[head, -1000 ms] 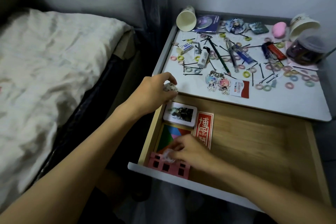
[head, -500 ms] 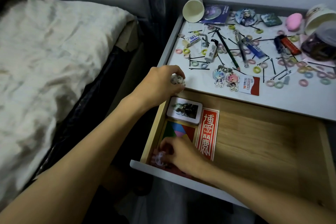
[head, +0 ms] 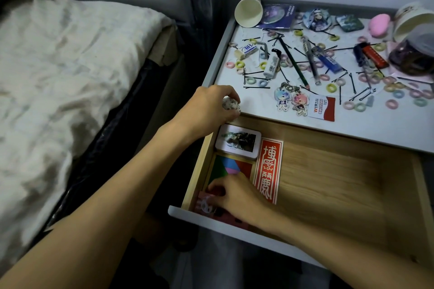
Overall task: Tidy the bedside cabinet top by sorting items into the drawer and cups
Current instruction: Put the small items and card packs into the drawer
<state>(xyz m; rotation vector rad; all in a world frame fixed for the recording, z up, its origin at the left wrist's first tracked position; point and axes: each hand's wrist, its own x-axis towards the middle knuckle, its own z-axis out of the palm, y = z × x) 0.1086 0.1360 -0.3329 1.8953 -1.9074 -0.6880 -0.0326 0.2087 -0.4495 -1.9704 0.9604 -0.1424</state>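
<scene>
A: Two hands. Near one first?
B: Right hand [head: 237, 197] is low in the drawer's [head: 199, 220] near-left corner, fingers curled down at a small clear item [head: 205, 204] on a pink piece [head: 226, 217]. It's blurred, so I can't tell if it grips.
A: Left?
B: Left hand [head: 206, 108] is farther, at the cabinet top's [head: 375, 129] near-left edge, fingers and thumb wrapped round a speckled ball [head: 231, 105], just beyond the card deck [head: 238, 142].
A: Risks?
B: Ball could slip and roll off that edge to the floor. On a far reach, a wrist may sweep hair ties [head: 331, 88] and bobby pins [head: 257, 87] off. Tipped paper cup [head: 249, 13] at far left could roll.
</scene>
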